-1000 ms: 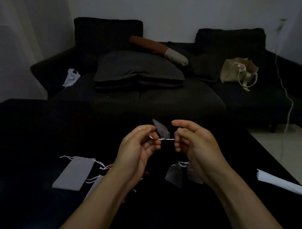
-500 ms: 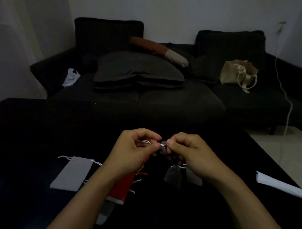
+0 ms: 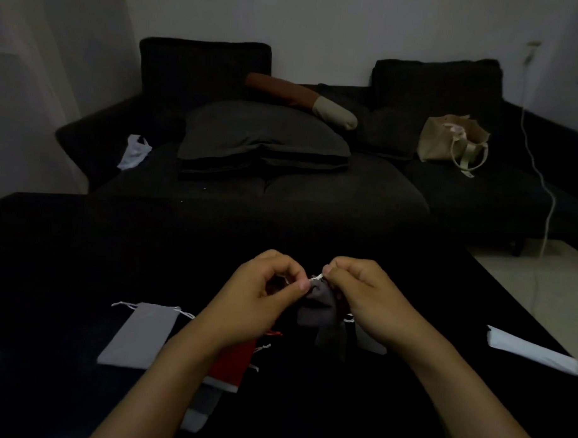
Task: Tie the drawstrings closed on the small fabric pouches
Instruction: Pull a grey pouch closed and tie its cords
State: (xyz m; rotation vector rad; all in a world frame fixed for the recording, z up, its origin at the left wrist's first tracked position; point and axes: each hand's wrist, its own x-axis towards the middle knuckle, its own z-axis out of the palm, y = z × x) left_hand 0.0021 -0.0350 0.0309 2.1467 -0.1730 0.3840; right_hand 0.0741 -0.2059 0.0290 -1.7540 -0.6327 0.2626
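No text, label, brand, number or sign can be read anywhere in the head view — the room is dim and every surface that shows is plain.

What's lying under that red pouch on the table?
Under the red pouch, a pale layer shows at its near edge, with grey fabric sticking out beyond, likely more pouches. The left forearm covers the rest, so their number is unclear.
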